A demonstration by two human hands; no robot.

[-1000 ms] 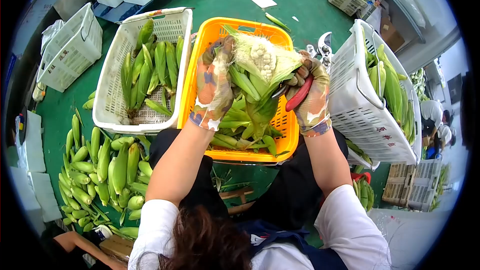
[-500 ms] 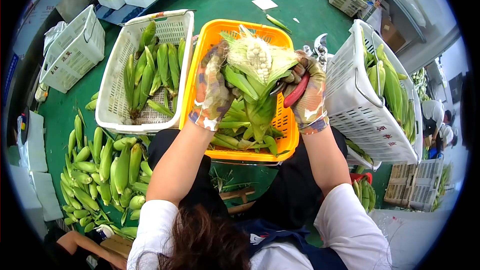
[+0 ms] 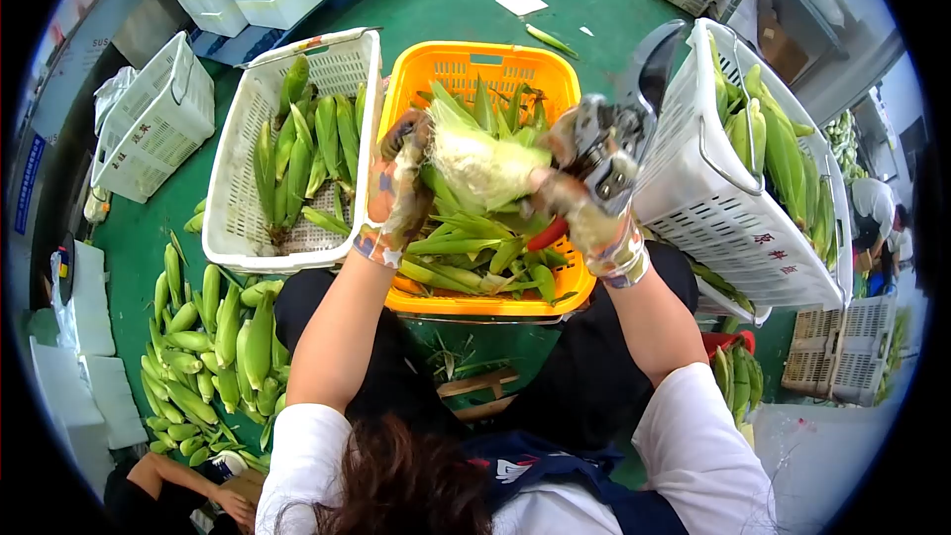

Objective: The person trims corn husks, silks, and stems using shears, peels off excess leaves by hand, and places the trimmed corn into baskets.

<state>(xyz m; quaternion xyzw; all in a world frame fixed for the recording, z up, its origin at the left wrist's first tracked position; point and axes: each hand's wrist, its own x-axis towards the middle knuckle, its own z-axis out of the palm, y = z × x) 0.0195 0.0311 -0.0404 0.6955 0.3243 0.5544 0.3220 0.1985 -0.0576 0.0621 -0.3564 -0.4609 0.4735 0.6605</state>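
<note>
In the head view, an ear of corn (image 3: 483, 166) with pale husk and silk lies sideways between my hands, above the yellow basket (image 3: 421, 61). My left hand (image 3: 398, 178), in a camouflage-pattern glove, is closed on its silky end. My right hand (image 3: 591, 200), gloved alike and blurred, is closed round red-handled pruning shears (image 3: 652, 74), with the dark curved blades pointing up and away. Its fingers also reach the other end of the ear; whether they grip it I cannot tell. Loose green husks (image 3: 466, 248) fill much of the basket below.
A white crate (image 3: 223, 208) with unhusked corn stands left. Another tall white crate (image 3: 713, 238), holding corn, leans at right. A heap of corn (image 3: 213, 357) covers the floor at lower left. Another person's arm (image 3: 188, 471) shows at bottom left.
The ear has gone from upright, with kernels showing, to sideways. My right hand has turned, so the shears' blades now point up. My left hand has shifted slightly left.
</note>
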